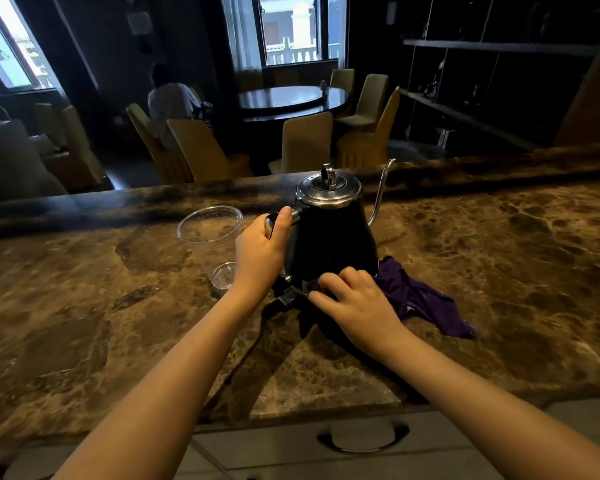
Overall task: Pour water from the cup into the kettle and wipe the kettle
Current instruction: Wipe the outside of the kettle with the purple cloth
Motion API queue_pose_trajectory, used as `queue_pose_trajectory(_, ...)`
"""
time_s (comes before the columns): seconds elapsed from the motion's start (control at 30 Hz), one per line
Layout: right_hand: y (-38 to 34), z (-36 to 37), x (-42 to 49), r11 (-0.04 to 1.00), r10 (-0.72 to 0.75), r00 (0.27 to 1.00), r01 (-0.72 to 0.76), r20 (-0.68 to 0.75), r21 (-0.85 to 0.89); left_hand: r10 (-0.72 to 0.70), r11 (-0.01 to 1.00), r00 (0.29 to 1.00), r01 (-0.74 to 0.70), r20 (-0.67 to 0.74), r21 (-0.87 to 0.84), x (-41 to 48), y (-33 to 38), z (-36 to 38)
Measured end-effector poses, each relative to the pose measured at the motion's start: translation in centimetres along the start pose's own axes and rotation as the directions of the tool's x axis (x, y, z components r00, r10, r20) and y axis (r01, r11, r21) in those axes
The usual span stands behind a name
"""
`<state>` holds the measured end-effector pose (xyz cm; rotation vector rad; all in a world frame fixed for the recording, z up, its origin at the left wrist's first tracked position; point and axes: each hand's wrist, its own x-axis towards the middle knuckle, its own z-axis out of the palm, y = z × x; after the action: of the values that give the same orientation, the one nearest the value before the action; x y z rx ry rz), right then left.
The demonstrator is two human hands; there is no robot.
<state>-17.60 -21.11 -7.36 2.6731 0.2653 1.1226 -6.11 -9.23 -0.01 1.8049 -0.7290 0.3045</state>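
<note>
A black gooseneck kettle (333, 240) with a shiny steel lid stands upright on the brown marble counter (499, 271), its thin spout pointing right. My left hand (260, 254) is closed around the kettle's handle on its left side. My right hand (354, 303) presses a purple cloth (423, 299) against the lower front of the kettle; the rest of the cloth trails on the counter to the right. A clear plastic cup (210, 244) stands upright just left of my left hand and looks empty.
A dark cord runs from the kettle's base toward the counter's near edge. Below that edge is a white drawer with a dark handle (362, 436). Beyond the counter are yellow chairs (205, 150), a round table (291, 98) and a seated person by the window.
</note>
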Motion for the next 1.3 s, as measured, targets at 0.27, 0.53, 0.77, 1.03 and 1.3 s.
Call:
queue_pose_trajectory(0.27,0.5,-0.7,7.1,0.978,0.200,0.961,-0.208,-0.189,-0.024,-0.012,1.000,1.000,0.012,0.005,0.028,0.0,0.3,0.0)
queue_pose_trajectory(0.53,-2.0,1.1,3.1,0.996,-0.004,1.000,0.007,0.031,-0.090,0.007,0.998,1.000,-0.007,0.012,0.056,0.2,0.2,-0.1)
queue_pose_trajectory(0.77,0.7,-1.3,-1.3,0.997,-0.019,0.991,0.010,0.132,0.071,0.000,1.000,1.000,0.000,0.015,0.003,0.3,0.1,0.0)
queue_pose_trajectory(1.03,3.4,-4.9,-6.0,0.794,0.486,0.840,-0.540,0.241,0.280,-0.222,0.959,0.963,0.244,0.154,-0.142,3.0,0.4,0.8)
queue_pose_trajectory(1.3,5.4,-6.0,-8.0,0.645,0.672,0.613,-0.760,0.416,0.079,-0.036,0.995,0.995,0.027,0.093,0.095,5.6,1.9,2.8)
